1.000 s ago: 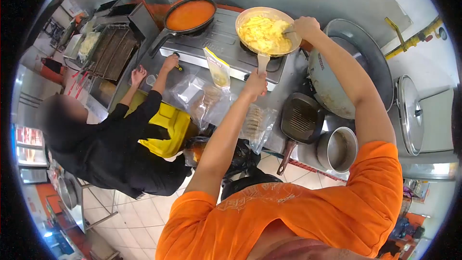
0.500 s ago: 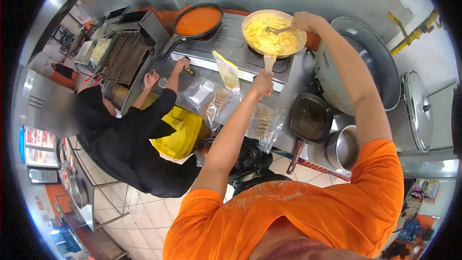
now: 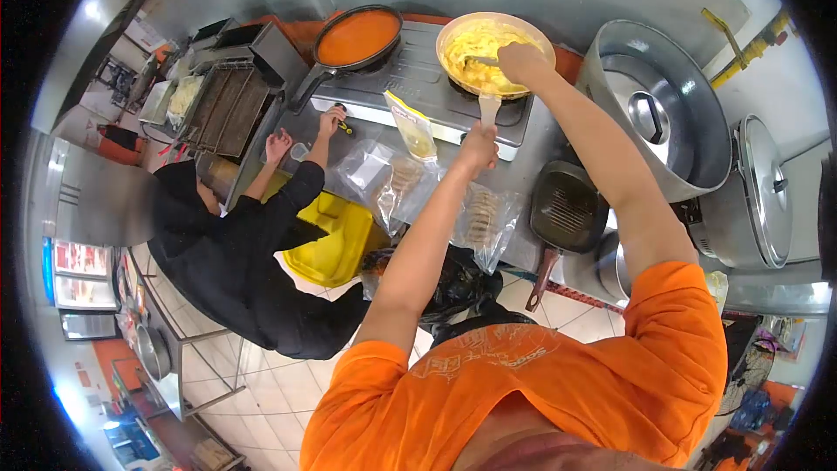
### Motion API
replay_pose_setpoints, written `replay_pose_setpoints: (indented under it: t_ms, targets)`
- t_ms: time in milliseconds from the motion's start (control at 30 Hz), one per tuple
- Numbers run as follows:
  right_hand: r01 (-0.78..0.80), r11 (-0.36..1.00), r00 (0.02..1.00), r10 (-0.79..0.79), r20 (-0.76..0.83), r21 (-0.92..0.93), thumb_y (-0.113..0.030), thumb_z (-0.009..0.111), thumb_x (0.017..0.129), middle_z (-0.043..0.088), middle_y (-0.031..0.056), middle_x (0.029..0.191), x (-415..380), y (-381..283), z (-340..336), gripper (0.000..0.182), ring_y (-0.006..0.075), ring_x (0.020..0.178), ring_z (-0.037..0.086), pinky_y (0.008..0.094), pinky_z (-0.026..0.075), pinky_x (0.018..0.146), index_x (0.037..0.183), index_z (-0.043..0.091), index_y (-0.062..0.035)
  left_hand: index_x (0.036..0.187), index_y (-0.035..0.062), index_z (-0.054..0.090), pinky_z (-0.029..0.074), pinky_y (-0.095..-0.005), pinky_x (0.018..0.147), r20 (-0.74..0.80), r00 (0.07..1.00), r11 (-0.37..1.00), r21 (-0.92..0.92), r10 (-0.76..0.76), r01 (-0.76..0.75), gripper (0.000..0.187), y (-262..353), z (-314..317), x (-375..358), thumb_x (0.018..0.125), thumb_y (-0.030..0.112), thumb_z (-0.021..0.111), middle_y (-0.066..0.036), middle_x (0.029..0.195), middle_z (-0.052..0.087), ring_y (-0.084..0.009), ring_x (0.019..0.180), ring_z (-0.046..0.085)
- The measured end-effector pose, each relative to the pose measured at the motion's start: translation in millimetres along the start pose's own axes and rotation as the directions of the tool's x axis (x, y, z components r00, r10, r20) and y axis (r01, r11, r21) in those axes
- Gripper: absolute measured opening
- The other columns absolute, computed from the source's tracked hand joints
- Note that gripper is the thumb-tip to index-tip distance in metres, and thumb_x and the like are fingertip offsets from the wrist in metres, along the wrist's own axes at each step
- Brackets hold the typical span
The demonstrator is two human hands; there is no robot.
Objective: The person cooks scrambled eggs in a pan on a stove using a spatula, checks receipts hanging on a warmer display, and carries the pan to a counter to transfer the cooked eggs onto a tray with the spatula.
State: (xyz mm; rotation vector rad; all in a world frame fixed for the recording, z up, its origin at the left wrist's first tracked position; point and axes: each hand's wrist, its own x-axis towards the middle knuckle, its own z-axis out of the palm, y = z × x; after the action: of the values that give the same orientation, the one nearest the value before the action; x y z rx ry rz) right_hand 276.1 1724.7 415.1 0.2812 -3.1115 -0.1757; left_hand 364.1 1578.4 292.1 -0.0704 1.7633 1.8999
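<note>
My left hand [image 3: 479, 147] is closed round the light handle of a cream-coloured pan [image 3: 543, 38] on the stove. In the pan lies yellow food [image 3: 471, 45] that looks like pasta or pieces in sauce. My right hand [image 3: 523, 63] is over the pan's right side, closed on a metal utensil [image 3: 482, 61] whose head is in the food. Left of it on the stove [image 3: 418, 74] stands a dark pan [image 3: 324, 70] of orange sauce [image 3: 357, 37]. A standing pouch [image 3: 411, 126] is near my left hand.
A co-worker in black [image 3: 235, 270] stands at the left, one hand [image 3: 329, 120] at the stove knob. Plastic bags [image 3: 482, 218] of food, a yellow tub [image 3: 327, 249] and a square grill pan [image 3: 567, 209] lie nearer me. Large pots [image 3: 711, 144] stand at the right.
My right hand has moved left and down over the pan, with the utensil now further left in the food. My left hand still holds the handle. The view has shifted slightly.
</note>
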Motion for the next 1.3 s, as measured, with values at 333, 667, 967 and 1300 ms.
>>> replay_pose_setpoints:
  t_ms: [333, 667, 967, 1300]
  targets:
    - [0.000, 0.971, 0.962, 0.065, 0.265, -0.238, -0.014, 0.064, 0.080, 0.068, 0.0143, 0.103, 19.5, 20.5, -80.0, 0.023, 0.0280, 0.094, 0.066, 0.0422, 0.054, 0.075, 0.100, 0.070, -0.0066, 0.104, 0.0096, 0.039, 0.037, -0.0269, 0.039, 0.061, 0.997, 0.999, -0.013, 0.042, -0.041, 0.022, -8.2, -6.8, 5.3, 0.099, 0.031, 0.044, -0.003, 0.069, 0.045, -0.0114, 0.043, 0.041]
    - [-0.032, 0.995, 0.999, 0.035, 0.034, -0.091, -0.016, 0.052, 0.085, 0.069, 0.0177, 0.094, -17.2, -23.0, 4.5, 0.024, 0.0317, 0.089, 0.068, 0.0434, 0.055, 0.072, 0.094, 0.071, -0.0042, 0.111, 0.0067, 0.044, 0.037, -0.0277, 0.037, 0.013, 1.000, 1.000, -0.013, 0.001, -0.001, 0.025, -2.0, -0.1, -1.6, 0.098, 0.028, 0.042, -0.005, 0.070, 0.046, -0.0124, 0.043, 0.042]
    - [0.032, 0.983, 0.999, -0.036, -0.021, -0.179, -0.026, 0.059, 0.085, 0.069, 0.0172, 0.093, 39.5, 46.8, -4.0, 0.026, 0.0287, 0.085, 0.068, 0.0402, 0.054, 0.073, 0.096, 0.071, -0.0066, 0.107, 0.0053, 0.042, 0.038, -0.0287, 0.037, 0.046, 0.998, 0.998, -0.045, 0.040, -0.038, 0.026, -8.0, -3.8, 5.4, 0.097, 0.029, 0.043, -0.004, 0.067, 0.046, -0.0129, 0.042, 0.043]
    - [0.197, 0.968, 0.964, -0.162, 0.213, -0.155, -0.021, 0.054, 0.084, 0.068, 0.0189, 0.095, -18.7, -9.2, -47.5, 0.027, 0.0331, 0.086, 0.067, 0.0418, 0.053, 0.074, 0.091, 0.071, -0.0014, 0.108, 0.0049, 0.041, 0.038, -0.0275, 0.037, 0.040, 0.997, 0.997, -0.038, 0.072, -0.071, 0.027, -12.7, -1.5, 8.0, 0.097, 0.029, 0.046, -0.004, 0.068, 0.046, -0.0114, 0.043, 0.043]
